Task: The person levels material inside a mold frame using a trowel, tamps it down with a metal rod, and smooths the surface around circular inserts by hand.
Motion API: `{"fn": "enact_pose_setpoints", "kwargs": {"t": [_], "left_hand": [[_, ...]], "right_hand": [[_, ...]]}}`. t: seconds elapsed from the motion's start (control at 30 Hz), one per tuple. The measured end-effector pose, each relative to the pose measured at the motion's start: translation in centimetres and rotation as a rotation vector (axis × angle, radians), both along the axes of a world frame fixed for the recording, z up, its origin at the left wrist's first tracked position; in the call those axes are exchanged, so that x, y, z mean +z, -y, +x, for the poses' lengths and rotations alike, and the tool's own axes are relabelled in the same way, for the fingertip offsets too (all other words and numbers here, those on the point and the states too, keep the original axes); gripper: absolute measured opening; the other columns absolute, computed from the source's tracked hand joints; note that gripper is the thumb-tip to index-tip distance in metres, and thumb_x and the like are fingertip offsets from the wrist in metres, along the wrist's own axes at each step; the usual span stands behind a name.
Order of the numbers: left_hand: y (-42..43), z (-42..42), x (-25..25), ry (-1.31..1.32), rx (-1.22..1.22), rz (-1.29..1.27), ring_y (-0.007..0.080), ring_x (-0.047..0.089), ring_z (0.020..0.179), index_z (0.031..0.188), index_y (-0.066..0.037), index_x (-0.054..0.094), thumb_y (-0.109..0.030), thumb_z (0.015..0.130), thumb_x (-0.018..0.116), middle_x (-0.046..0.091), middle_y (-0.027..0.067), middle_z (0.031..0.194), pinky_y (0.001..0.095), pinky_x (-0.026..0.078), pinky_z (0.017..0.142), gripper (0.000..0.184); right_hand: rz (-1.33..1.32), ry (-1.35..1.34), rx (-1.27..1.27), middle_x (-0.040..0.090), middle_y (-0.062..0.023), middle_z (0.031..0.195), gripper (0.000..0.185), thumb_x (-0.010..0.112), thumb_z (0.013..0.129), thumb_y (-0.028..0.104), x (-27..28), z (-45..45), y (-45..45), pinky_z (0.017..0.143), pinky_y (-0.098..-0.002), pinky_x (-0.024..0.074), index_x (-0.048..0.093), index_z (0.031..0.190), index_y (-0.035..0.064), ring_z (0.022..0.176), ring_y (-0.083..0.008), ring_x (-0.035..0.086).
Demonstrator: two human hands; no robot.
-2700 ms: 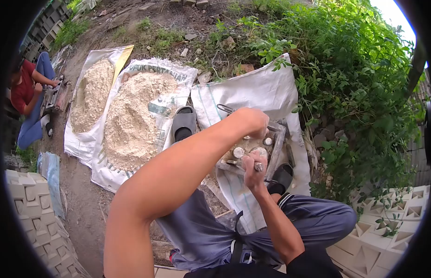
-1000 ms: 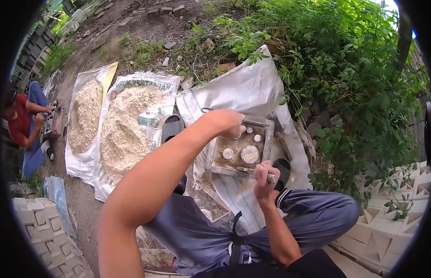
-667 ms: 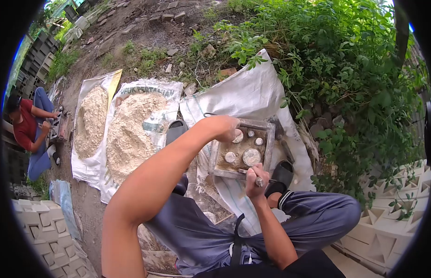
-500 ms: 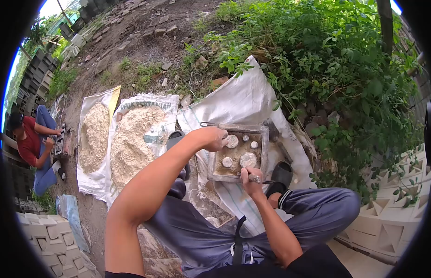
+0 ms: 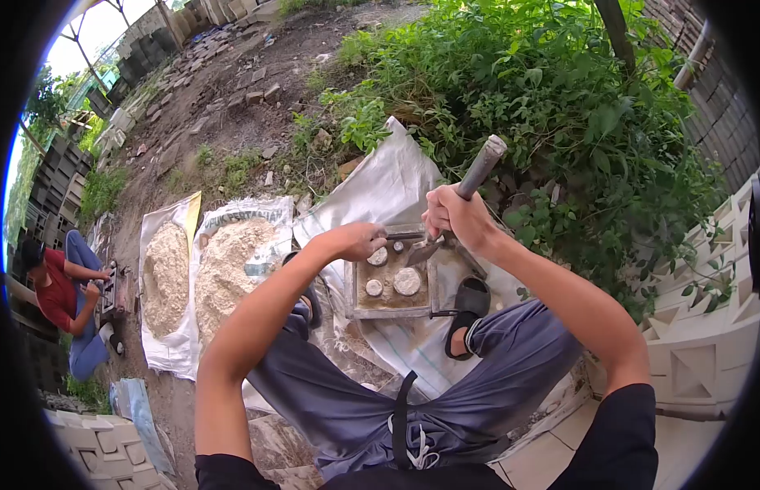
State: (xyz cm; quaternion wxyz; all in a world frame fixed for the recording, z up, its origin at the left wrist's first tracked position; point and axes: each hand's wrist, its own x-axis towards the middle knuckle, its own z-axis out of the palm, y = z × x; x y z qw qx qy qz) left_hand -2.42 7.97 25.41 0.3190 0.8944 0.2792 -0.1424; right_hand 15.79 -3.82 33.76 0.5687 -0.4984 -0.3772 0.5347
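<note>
A square wooden mould frame (image 5: pixel 396 313) lies on the white sack between my legs, with sandy powder inside. Several pale round pieces sit in it, the largest disc (image 5: pixel 407 282) near the middle and a smaller disc (image 5: pixel 374 287) at the near left. My right hand (image 5: pixel 459 216) is wrapped round a small trowel (image 5: pixel 481 169), its thick handle slanting up to the right and its blade pointing down over the mould's far right part. At the mould's far left corner, my left hand (image 5: pixel 357 241) has its fingers curled; what they grip is hidden.
Left of the mould, two heaps of pale powder (image 5: pixel 233 257) lie on white sacks (image 5: pixel 171 357). A person (image 5: pixel 65 294) in a red shirt sits at the far left. Green plants (image 5: pixel 527 106) grow beyond, and patterned blocks (image 5: pixel 690 367) stand at the right. My sandals flank the mould.
My right hand has lifted from the mould's near side to its far right, tipping the trowel upright. My left hand stays by the far left corner. The view has shifted.
</note>
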Motion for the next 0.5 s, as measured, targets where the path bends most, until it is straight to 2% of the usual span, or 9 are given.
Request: {"fn": "enact_pose_setpoints", "kwargs": {"t": [0.1, 0.17, 0.2, 0.27, 0.33, 0.4, 0.43, 0.47, 0.5], "left_hand": [[0.7, 3.3, -1.2, 0.132, -0.055, -0.047, 0.0354, 0.058, 0.103, 0.112, -0.004, 0.06, -0.022, 0.09, 0.049, 0.062, 0.022, 0.106, 0.0401, 0.044, 0.089, 0.03], [1.7, 4.9, -1.9, -0.06, -0.095, 0.012, 0.0369, 0.06, 0.096, 0.106, -0.003, 0.061, -0.012, 0.083, 0.049, 0.064, 0.0214, 0.101, 0.0412, 0.046, 0.084, 0.028], [2.1, 5.4, -3.1, -0.071, -0.085, 0.005, 0.0369, 0.06, 0.096, 0.106, -0.003, 0.061, -0.012, 0.083, 0.049, 0.064, 0.0214, 0.101, 0.0412, 0.046, 0.084, 0.028], [1.5, 6.1, -6.9, -0.205, -0.047, 0.049, 0.0378, 0.061, 0.092, 0.101, -0.001, 0.061, -0.008, 0.078, 0.048, 0.064, 0.021, 0.099, 0.0429, 0.048, 0.08, 0.028], [1.4, 5.1, -13.5, -0.216, -0.018, 0.087, 0.0388, 0.062, 0.088, 0.102, 0.001, 0.058, -0.009, 0.08, 0.049, 0.064, 0.0213, 0.094, 0.0447, 0.048, 0.077, 0.026], [2.0, 3.7, -19.4, 0.002, 0.038, 0.155, 0.0366, 0.063, 0.092, 0.101, 0.004, 0.056, -0.004, 0.075, 0.054, 0.064, 0.0241, 0.096, 0.0447, 0.05, 0.077, 0.028], [3.1, 3.1, -20.0, 0.158, 0.09, 0.16, 0.0342, 0.061, 0.093, 0.106, 0.003, 0.054, -0.005, 0.074, 0.054, 0.063, 0.0207, 0.098, 0.043, 0.049, 0.08, 0.032], [3.9, 2.6, -20.8, 0.149, 0.089, 0.151, 0.0342, 0.061, 0.093, 0.106, 0.003, 0.054, -0.005, 0.074, 0.054, 0.063, 0.0207, 0.098, 0.043, 0.049, 0.08, 0.032], [4.5, 2.3, -21.6, 0.314, 0.064, 0.273, 0.0328, 0.06, 0.093, 0.107, 0.002, 0.054, -0.006, 0.075, 0.053, 0.06, 0.0187, 0.097, 0.0418, 0.048, 0.08, 0.033]], "right_hand": [[-0.019, -0.087, -0.103, 0.029, 0.0051, 0.046, 0.031, 0.049, 0.085, 0.014, -0.8, 2.1, -1.0, 0.048, -0.0291, 0.0384, 0.036, 0.056, 0.0132, 0.04, -0.011, 0.033], [-0.079, -0.049, -0.145, 0.029, 0.0056, 0.046, 0.03, 0.048, 0.084, 0.014, 0.1, 2.8, -2.1, 0.047, -0.029, 0.0371, 0.037, 0.057, 0.0136, 0.039, -0.01, 0.031], [-0.148, -0.006, -0.199, 0.028, 0.006, 0.046, 0.029, 0.047, 0.084, 0.015, 0.5, 3.1, -2.4, 0.046, -0.029, 0.0359, 0.037, 0.057, 0.014, 0.038, -0.009, 0.028], [-0.172, 0.025, -0.226, 0.027, 0.0069, 0.047, 0.027, 0.047, 0.084, 0.015, 0.8, 3.9, -3.3, 0.045, -0.0287, 0.0331, 0.037, 0.058, 0.0145, 0.038, -0.0078, 0.023], [-0.185, 0.127, -0.287, 0.028, 0.0069, 0.048, 0.027, 0.047, 0.083, 0.015, 0.6, 4.6, -3.7, 0.044, -0.0285, 0.0322, 0.037, 0.058, 0.0147, 0.038, -0.0078, 0.023], [-0.208, 0.14, -0.28, 0.029, 0.0067, 0.049, 0.026, 0.048, 0.082, 0.016, -0.1, 5.3, -3.8, 0.044, -0.029, 0.0323, 0.038, 0.058, 0.0133, 0.038, -0.0073, 0.023], [-0.197, 0.174, -0.256, 0.035, 0.0025, 0.048, 0.028, 0.049, 0.08, 0.019, -0.7, 5.6, -4.0, 0.043, -0.031, 0.0344, 0.042, 0.056, 0.0084, 0.039, -0.0109, 0.031], [-0.186, 0.208, -0.237, 0.042, -0.0016, 0.047, 0.031, 0.051, 0.078, 0.022, -1.3, 6.0, -4.2, 0.043, -0.033, 0.0365, 0.045, 0.053, 0.0034, 0.04, -0.0144, 0.039], [-0.193, 0.203, -0.24, 0.042, -0.0016, 0.047, 0.031, 0.051, 0.078, 0.022, -1.8, 6.3, -4.4, 0.043, -0.033, 0.0365, 0.045, 0.053, 0.0034, 0.04, -0.0144, 0.039]]}}
